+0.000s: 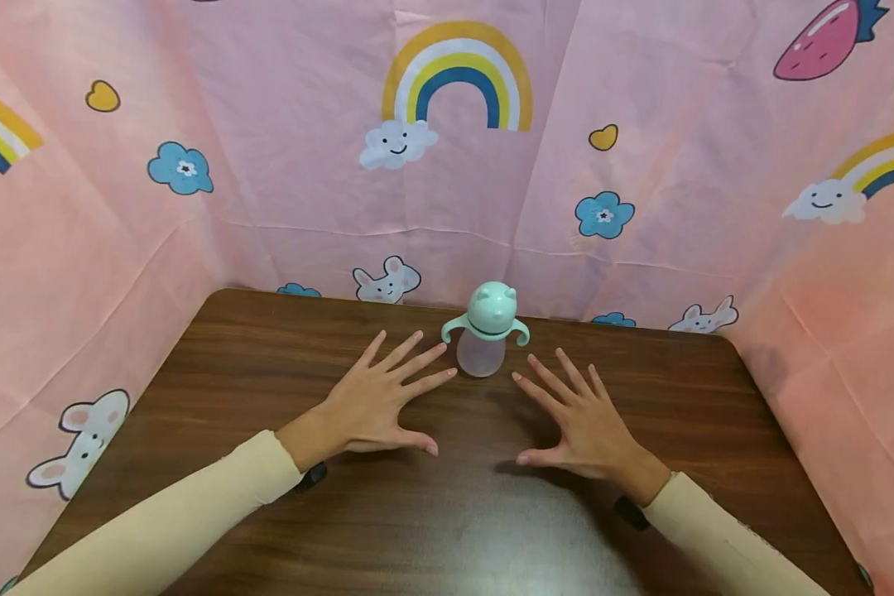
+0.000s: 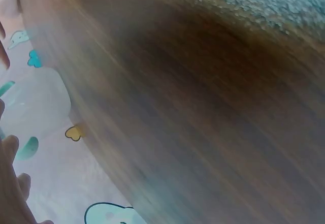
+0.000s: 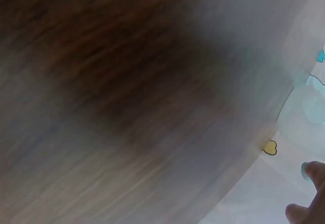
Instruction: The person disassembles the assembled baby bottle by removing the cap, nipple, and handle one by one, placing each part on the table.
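Well, left hand (image 1: pixel 376 403) and right hand (image 1: pixel 584 420) splay fingers apart near a mint-lidded, two-handled translucent bottle (image 1: pixel 487 331) on the brown wooden bench (image 1: pixel 417 521).

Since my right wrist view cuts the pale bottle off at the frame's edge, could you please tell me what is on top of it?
Observer: The bottle has a mint-green, animal-shaped top.
Operator: Thank you; would you also tell me how the left hand is posed?
Observer: The left hand has its fingers spread and holds nothing.
Operator: And is the bottle standing or lying, please?
Observer: It stands upright on the table.
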{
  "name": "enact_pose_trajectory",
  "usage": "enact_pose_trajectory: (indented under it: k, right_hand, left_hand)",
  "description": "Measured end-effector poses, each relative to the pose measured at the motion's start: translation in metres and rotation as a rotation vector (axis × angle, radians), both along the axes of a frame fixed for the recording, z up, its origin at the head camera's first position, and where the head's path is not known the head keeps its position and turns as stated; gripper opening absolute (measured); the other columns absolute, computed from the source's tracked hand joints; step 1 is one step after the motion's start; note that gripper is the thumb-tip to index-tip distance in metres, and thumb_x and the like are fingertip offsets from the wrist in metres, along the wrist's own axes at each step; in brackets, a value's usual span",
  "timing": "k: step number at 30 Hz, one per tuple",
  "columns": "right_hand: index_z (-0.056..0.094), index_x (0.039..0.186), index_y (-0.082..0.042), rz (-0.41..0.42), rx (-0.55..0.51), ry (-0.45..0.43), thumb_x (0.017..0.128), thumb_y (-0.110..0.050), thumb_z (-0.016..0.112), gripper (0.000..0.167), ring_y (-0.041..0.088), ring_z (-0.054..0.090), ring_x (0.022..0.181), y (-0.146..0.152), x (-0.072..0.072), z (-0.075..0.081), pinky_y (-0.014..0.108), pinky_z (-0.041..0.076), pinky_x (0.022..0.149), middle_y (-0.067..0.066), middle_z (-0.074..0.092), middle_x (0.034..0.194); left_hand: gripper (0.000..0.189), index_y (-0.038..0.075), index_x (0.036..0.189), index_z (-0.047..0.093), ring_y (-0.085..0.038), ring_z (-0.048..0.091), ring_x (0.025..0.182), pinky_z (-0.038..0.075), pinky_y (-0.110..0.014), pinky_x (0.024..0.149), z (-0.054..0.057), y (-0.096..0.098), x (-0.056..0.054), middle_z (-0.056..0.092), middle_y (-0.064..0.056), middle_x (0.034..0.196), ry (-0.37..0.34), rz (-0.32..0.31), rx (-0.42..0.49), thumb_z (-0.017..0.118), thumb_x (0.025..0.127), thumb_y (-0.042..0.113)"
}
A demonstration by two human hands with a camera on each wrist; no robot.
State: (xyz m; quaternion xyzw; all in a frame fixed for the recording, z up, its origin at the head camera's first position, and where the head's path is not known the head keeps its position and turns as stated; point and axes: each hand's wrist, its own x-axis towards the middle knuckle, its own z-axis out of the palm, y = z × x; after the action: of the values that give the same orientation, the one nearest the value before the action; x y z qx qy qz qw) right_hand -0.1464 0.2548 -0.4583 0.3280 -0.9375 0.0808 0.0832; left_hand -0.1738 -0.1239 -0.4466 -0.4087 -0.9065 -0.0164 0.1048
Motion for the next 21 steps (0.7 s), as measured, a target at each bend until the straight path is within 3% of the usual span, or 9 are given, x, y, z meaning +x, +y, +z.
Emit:
enact_pose_trajectory:
  k: [10, 15, 21]
  right_hand:
    - [0.032, 0.175, -0.032, -0.027, -0.017, -0.029, 0.087, -0.101, 0.043, 0.112, 0.042, 0.006, 0.168, 0.008, 0.001, 0.002, 0.085, 0.016, 0.119, 0.004, 0.021, 0.183]
    - [0.033, 0.175, -0.032, -0.037, -0.049, -0.044, 0.088, -0.099, 0.045, 0.11, 0.043, 0.006, 0.168, 0.01, 0.002, 0.005, 0.083, 0.012, 0.122, 0.008, 0.026, 0.182]
    - [0.033, 0.175, -0.032, -0.063, -0.057, -0.052, 0.089, -0.095, 0.054, 0.109, 0.043, 0.006, 0.168, 0.016, 0.003, 0.005, 0.083, 0.013, 0.122, 0.004, 0.02, 0.183]
  left_hand:
    - [0.108, 0.034, 0.172, 0.041, -0.034, 0.017, 0.168, 0.017, -0.074, 0.126, 0.0, -0.012, -0.001, 0.026, -0.001, 0.182, -0.015, 0.023, 0.013, 0.027, 0.089, 0.102]
    - [0.105, 0.035, 0.173, 0.039, -0.032, 0.011, 0.169, 0.011, -0.074, 0.128, 0.002, -0.017, -0.001, 0.022, 0.001, 0.183, -0.064, 0.043, 0.04, 0.03, 0.091, 0.1]
    - [0.101, 0.035, 0.174, 0.037, -0.033, 0.011, 0.169, 0.011, -0.073, 0.128, 0.003, -0.023, -0.002, 0.021, 0.001, 0.183, -0.082, 0.069, 0.061, 0.039, 0.093, 0.096]
